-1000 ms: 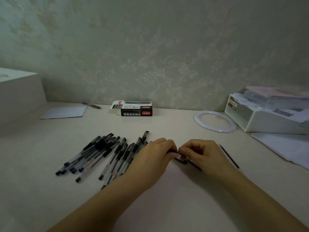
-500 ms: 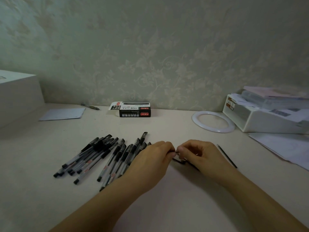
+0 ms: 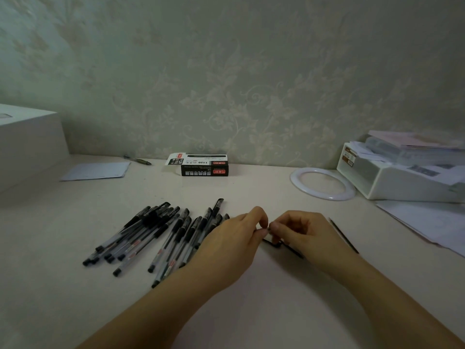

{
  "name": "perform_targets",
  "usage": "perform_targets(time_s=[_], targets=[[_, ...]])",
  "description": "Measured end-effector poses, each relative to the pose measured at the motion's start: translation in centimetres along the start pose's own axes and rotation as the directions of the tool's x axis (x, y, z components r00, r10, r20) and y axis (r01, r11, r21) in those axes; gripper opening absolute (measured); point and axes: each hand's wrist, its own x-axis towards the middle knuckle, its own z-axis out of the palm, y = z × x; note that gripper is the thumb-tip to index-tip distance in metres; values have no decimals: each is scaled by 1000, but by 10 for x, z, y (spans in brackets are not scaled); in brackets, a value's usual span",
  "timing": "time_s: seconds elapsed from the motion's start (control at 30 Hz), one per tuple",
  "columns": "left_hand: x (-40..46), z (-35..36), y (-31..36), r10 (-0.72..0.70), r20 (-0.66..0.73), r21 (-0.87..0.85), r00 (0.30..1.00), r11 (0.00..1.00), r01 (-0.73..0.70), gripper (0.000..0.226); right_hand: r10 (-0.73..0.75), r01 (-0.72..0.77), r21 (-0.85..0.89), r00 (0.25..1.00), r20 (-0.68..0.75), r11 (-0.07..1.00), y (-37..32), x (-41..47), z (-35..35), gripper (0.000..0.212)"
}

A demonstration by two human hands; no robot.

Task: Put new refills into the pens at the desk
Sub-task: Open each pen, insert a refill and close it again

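My left hand (image 3: 234, 240) and right hand (image 3: 305, 234) pinch one small part I cannot make out above the bench (image 3: 251, 311); pen pile (image 3: 161, 238) lies left, a loose refill (image 3: 343, 235) right.

Pale desk (image 3: 251, 311) with heaped pens (image 3: 161, 235)

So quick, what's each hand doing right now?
Left hand: fingers curled, pinching a small pen part, too small to identify.
Right hand: pinching the same small part from the other side.
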Motion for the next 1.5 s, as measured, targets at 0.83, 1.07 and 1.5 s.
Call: perform_targets(time_s=[0.83,1.07,1.5], targets=[[0,0,-6,-110,-163,-4,980,994,111,16,-123,165,-542,986,114,824,-3,-4,10,5],[1,3,-6,-96,-233,-50,968,995,86,16,-88,59,-407,995,-55,911,-4,-4,14,14],[1,5,-1,-27,-300,-70,954,998,6,9,352,-156,606,910,-219,780,-8,4,7,16]])
